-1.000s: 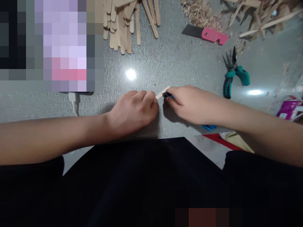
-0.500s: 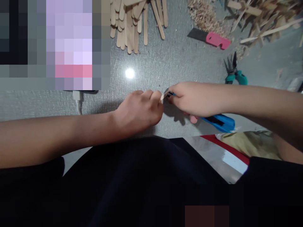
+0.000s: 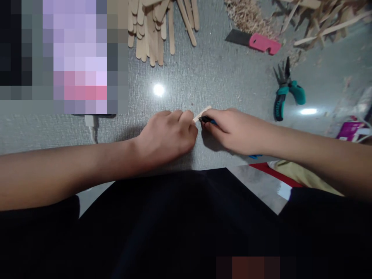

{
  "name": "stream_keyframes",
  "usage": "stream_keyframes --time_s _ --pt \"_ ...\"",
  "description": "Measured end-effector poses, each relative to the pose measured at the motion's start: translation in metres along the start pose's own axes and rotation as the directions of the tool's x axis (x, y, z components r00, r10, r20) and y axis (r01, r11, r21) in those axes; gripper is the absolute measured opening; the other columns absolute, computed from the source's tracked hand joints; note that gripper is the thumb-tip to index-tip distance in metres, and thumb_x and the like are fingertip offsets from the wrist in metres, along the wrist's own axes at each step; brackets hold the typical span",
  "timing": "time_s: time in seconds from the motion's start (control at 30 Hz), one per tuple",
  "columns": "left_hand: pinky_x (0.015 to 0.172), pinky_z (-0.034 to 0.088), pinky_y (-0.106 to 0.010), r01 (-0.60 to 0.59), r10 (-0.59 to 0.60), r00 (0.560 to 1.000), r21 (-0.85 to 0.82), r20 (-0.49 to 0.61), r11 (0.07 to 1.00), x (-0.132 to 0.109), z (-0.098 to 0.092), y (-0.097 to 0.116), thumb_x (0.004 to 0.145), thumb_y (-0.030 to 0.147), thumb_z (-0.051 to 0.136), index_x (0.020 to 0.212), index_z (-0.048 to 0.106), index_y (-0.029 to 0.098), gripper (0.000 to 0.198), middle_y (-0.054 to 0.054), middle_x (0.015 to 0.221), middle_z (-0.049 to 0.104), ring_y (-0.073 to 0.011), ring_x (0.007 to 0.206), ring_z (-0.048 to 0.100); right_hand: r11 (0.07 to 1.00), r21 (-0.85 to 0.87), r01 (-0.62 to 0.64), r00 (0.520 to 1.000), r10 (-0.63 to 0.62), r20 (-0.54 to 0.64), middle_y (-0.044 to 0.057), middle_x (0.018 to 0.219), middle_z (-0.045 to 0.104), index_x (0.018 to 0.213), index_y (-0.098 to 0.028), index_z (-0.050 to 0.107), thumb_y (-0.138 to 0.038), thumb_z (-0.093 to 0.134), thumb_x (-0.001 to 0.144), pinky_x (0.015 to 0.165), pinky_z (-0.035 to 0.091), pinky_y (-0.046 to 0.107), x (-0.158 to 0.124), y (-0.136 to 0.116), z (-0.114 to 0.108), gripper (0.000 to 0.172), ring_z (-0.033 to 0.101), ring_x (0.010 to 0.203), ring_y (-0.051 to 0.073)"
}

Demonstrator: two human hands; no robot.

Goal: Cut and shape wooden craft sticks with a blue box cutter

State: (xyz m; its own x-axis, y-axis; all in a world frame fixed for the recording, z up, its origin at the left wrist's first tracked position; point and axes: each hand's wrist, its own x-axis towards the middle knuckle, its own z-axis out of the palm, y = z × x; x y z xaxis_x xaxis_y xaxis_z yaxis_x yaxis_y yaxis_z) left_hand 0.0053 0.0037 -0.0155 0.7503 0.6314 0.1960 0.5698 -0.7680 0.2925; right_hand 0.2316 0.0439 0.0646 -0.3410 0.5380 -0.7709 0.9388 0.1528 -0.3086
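My left hand is closed in a fist low over the table, shut on a thin wooden craft stick. The stick's pale free end sticks out on the right and slants up; the rest is hidden inside the fist. My right hand grips a blue and black utility knife, with its front end against or very near the stick beside the left fist. Most of the knife's handle is covered by the hand, and a bit of blue shows below the wrist. The blade itself cannot be made out clearly.
Wooden sticks are heaped at the top. Beyond the right hand lie a pink-handled blade, teal pliers, wood shavings and a pile of carved sticks. A white cable plugs into a blurred device at left.
My right hand has dropped and turned slightly, bringing the knife's front below the stick. More of the stick's free end shows, while less of the blue handle does. My left hand stays nearly still.
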Motion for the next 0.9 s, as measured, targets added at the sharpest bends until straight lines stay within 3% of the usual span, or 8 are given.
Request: stream_keyframes --time_s 0.23,0.4,0.67,0.8,0.9 --pt "0.060 0.037 -0.034 0.003 -0.002 0.999 -0.014 0.045 1.000 0.000 -0.005 -0.001 0.109 0.004 0.048 0.099 0.077 0.013 0.032 -0.013 0.093 0.075 -0.0203 0.076 0.067 0.998 -0.058 -0.022 1.000 0.021 -0.016 0.017 0.110 0.082 0.130 -0.021 0.069 -0.037 0.042 0.118 0.077 0.044 0.041 0.002 -0.004 0.005 0.033 0.073 0.093 0.033" --pt "0.058 0.032 -0.037 -0.046 0.044 0.999 0.088 0.030 0.995 0.000 -0.004 -0.001 0.108 0.004 0.050 0.098 0.079 0.014 0.031 -0.013 0.091 0.075 -0.0221 0.073 0.067 0.996 -0.083 -0.033 0.999 0.034 0.006 0.019 0.120 0.082 0.132 -0.020 0.070 -0.035 0.043 0.116 0.076 0.045 0.042 0.003 -0.010 0.003 0.035 0.075 0.095 0.033" --pt "0.059 0.031 -0.035 -0.015 0.015 1.000 0.014 -0.014 1.000 0.000 0.001 -0.001 0.106 0.001 0.049 0.093 0.079 0.013 0.034 -0.012 0.086 0.074 -0.0201 0.070 0.062 0.992 -0.104 -0.070 0.997 0.071 0.011 0.018 0.102 0.079 0.117 -0.022 0.067 -0.036 0.045 0.115 0.068 0.044 0.042 0.001 -0.020 0.000 0.026 0.072 0.082 0.033" --pt "0.058 0.030 -0.035 -0.024 0.026 0.999 0.067 -0.031 0.997 0.001 0.003 0.000 0.104 0.000 0.049 0.089 0.078 0.014 0.035 -0.010 0.081 0.071 -0.0201 0.068 0.061 0.990 -0.050 -0.131 0.990 0.134 0.053 0.012 0.085 0.077 0.109 -0.024 0.068 -0.040 0.051 0.115 0.061 0.044 0.042 0.002 -0.024 0.000 0.024 0.068 0.062 0.028" --pt "0.057 0.028 -0.034 -0.023 0.025 1.000 0.081 -0.018 0.996 0.003 0.003 0.001 0.105 0.001 0.048 0.090 0.079 0.013 0.036 -0.011 0.081 0.071 -0.0197 0.067 0.061 0.988 -0.070 -0.139 0.988 0.143 0.058 0.014 0.085 0.078 0.105 -0.024 0.070 -0.038 0.053 0.113 0.059 0.043 0.043 0.005 -0.026 -0.001 0.024 0.067 0.061 0.028"
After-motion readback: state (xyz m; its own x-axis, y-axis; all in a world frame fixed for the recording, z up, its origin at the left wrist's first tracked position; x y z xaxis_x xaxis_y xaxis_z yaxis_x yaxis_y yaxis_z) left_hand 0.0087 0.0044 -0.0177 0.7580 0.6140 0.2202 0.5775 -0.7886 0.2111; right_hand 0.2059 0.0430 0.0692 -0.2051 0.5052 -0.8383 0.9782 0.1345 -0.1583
